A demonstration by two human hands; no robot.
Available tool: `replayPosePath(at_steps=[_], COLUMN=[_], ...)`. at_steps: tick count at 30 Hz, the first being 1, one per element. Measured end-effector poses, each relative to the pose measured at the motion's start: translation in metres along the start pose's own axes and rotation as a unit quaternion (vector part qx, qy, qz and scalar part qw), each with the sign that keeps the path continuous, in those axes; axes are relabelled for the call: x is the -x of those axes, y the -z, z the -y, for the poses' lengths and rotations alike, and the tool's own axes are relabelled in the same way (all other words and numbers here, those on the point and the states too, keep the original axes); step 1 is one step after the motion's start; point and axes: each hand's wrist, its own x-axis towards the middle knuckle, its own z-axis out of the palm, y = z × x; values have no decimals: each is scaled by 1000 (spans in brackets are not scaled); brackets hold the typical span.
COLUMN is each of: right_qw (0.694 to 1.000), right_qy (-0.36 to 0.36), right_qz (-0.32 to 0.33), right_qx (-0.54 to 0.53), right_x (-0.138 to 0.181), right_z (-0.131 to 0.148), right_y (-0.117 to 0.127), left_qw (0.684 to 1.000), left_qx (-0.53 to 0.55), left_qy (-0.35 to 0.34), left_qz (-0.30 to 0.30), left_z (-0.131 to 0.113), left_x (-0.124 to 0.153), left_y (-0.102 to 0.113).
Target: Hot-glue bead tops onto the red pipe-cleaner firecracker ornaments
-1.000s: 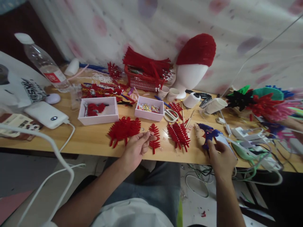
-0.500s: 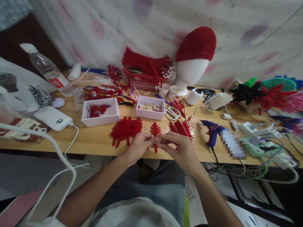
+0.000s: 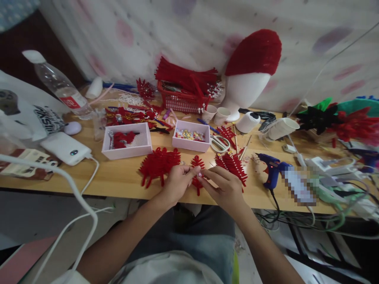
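Note:
My left hand and my right hand meet at the front edge of the wooden table. Their fingertips pinch together on a tiny bead-like piece too small to name. Just under the fingers lies a small red leaf-shaped ornament. A bigger red fringed piece lies left of my left hand. A red beaded leaf cluster lies right behind my right hand. The blue glue gun rests on the table to the right, untouched.
Two pink boxes hold red parts and beads. Behind stand a red basket of pipe cleaners, a foam head with red cap, scissors, cups, a water bottle and a power bank. Cables crowd the right side.
My right hand left the glue gun and came over to my left hand; both now pinch the small piece together. The view shifted slightly.

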Motion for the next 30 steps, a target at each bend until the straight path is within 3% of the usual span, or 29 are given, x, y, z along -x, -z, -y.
replayPosePath(at_steps=[3, 6, 8, 11, 24, 30], right_qw=[999, 998, 995, 992, 983, 990], right_qy=[-23, -41, -52, -64, -81, -77], right_qz=[0, 20, 48, 78, 119, 87], right_qx=[23, 53, 68, 79, 110, 85], right_x=[-12, -27, -33, -37, -35, -31], right_z=[-16, -36, -47, -56, -64, -60], right_y=[-3, -11, -16, -24, -31, -25], left_qw=[970, 887, 839, 805, 802, 802], left_qx=[-217, -427, -503, -549, -557, -558], left_qy=[-100, -176, -205, -223, -210, -204], left_qz=[-40, -22, 17, 41, 57, 56], left_z=[5, 15, 21, 25, 25, 24], left_x=[3, 8, 10, 10, 7, 7], left_y=[5, 5, 3, 0, 2, 1])
